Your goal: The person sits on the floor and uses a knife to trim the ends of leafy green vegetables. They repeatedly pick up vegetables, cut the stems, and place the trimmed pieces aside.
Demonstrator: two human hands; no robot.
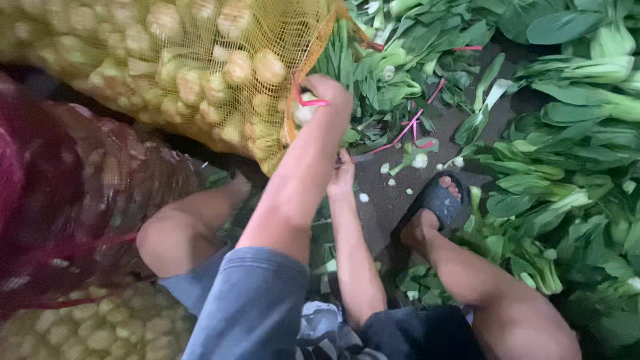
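Observation:
My left hand point(330, 93) reaches forward to the mouth of a yellow mesh sack point(200, 67) and is closed on a pale vegetable stub point(303, 112) with a pink band around it. My right hand point(343, 172) is lower, above the dark ground, and its fingers are closed on what looks like a small knife point(363, 157), its thin blade pointing right. Cut pale stem pieces point(419, 161) and pink bands point(407, 130) lie just past the blade.
Leafy green bok choy is piled at the right point(567, 153) and at the top point(413, 40). A dark red mesh sack point(73, 193) and another yellow one point(100, 327) sit at the left. My sandalled foot point(437, 200) rests on the ground.

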